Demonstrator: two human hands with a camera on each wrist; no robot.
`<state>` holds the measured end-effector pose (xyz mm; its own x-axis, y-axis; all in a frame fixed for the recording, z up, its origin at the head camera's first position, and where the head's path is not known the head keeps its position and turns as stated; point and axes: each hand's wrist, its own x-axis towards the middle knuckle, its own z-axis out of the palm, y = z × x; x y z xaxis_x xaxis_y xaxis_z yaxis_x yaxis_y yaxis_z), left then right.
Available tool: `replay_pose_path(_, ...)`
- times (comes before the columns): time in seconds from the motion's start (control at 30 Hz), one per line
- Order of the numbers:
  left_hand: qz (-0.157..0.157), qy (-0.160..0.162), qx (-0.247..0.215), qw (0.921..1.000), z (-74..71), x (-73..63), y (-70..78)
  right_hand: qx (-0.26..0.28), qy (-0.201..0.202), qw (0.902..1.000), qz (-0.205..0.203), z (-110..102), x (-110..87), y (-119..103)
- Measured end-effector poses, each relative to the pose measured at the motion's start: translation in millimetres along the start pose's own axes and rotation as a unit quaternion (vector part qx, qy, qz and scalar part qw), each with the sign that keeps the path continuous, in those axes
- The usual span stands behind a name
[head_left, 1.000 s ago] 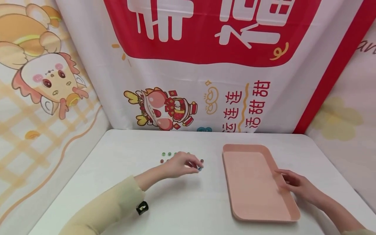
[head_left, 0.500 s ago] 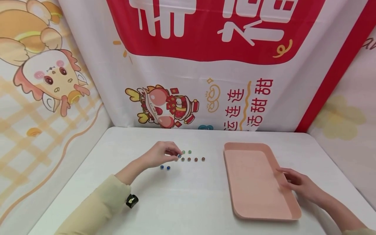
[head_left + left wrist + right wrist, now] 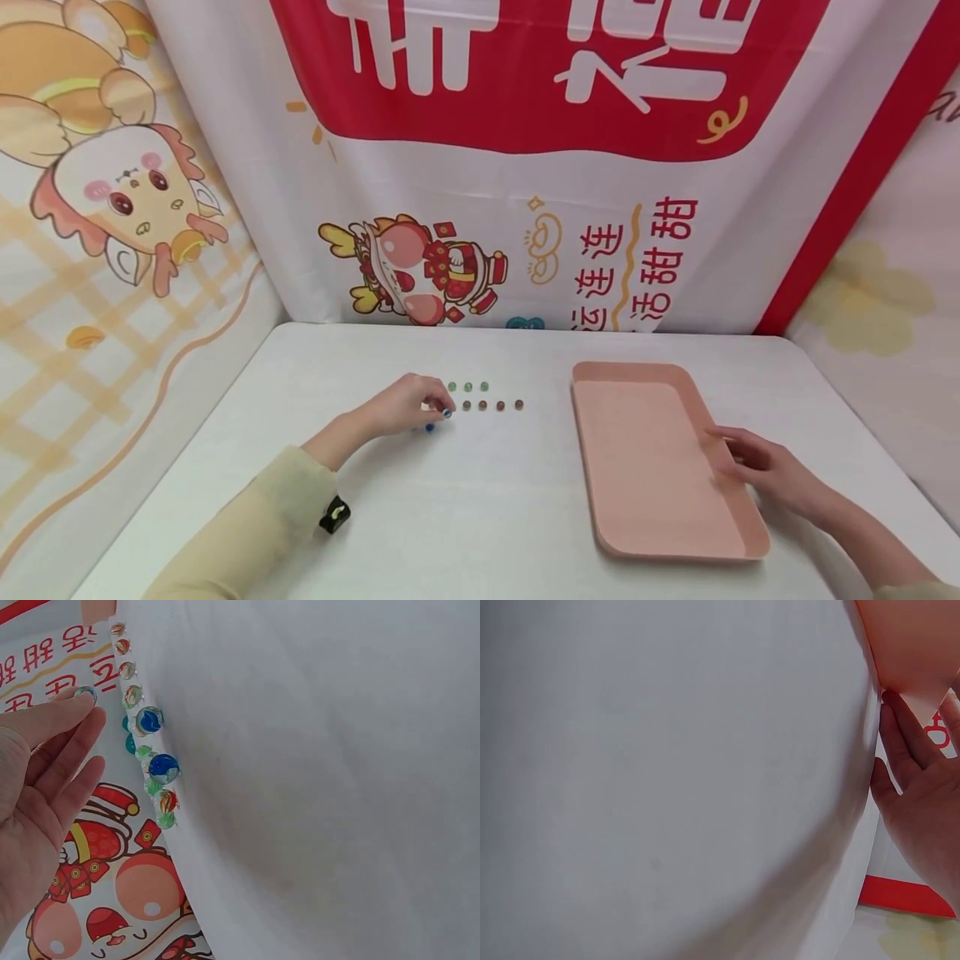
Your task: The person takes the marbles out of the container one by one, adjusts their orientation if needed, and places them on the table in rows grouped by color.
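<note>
Thumb and fingers of my left hand [image 3: 401, 406] pinch a glass marble [image 3: 447, 412], held just above the white table. Under and beside this hand lie two blue-swirled marbles [image 3: 163, 768], one of them mostly covered in the head view. A row of reddish-brown marbles [image 3: 483, 406] runs to the right of the fingertips, with green marbles [image 3: 468, 387] behind it. The hand hides part of both rows. My right hand [image 3: 780, 482] holds the right rim of a pink rectangular tray [image 3: 660, 467], some fingers outside its wall and others reaching over the edge.
The white table [image 3: 450, 533] meets a printed cloth backdrop [image 3: 420, 183] at the back. Patterned cloth walls stand at left and right. A black wrist camera [image 3: 334, 515] sits by the left sleeve.
My left hand, with a marble in its fingers, has moved left from the right end of the rows, then slightly toward me. The right hand stays on the tray rim.
</note>
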<state>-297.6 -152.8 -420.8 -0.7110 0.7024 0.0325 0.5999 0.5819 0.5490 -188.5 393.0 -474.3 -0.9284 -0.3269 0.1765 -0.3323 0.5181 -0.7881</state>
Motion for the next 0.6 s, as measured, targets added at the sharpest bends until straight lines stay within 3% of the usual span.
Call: replay_pose_path(0.6,-0.003,-0.038,0.062,0.9974,10.4,3.3,-5.5,0.007,-0.005,1.0000,-0.004,0.0,2.0,1.4)
